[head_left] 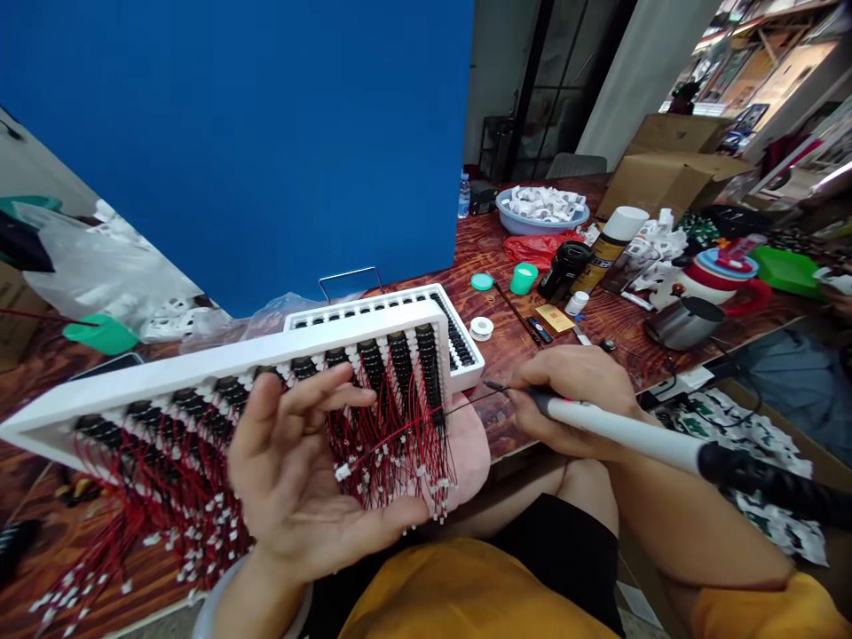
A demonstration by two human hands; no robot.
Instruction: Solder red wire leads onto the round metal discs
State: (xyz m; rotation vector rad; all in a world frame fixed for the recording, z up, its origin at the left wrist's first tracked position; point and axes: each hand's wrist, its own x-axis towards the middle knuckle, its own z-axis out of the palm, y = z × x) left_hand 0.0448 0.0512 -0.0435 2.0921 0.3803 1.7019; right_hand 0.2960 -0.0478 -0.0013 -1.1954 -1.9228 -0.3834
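Note:
My left hand (299, 470) is palm up under a long white rack (219, 368) of black cylindrical parts, whose red and black wires (399, 435) with white plugs hang over my fingers. The fingers are spread and pinch one wire lightly near the rack. My right hand (572, 390) is closed round a white-handled soldering iron (632, 430), its tip (496, 387) pointing left at the wires beside the rack's right end. A second white rack (459, 342) lies flat behind the first.
On the wooden table: a solder spool (480, 328), green cap (524, 278), spray can (609, 248), blue bowl of white parts (542, 213), cardboard boxes (672, 173), a kettle (685, 319). A blue board (266, 133) stands behind. Plastic bags (99, 275) lie left.

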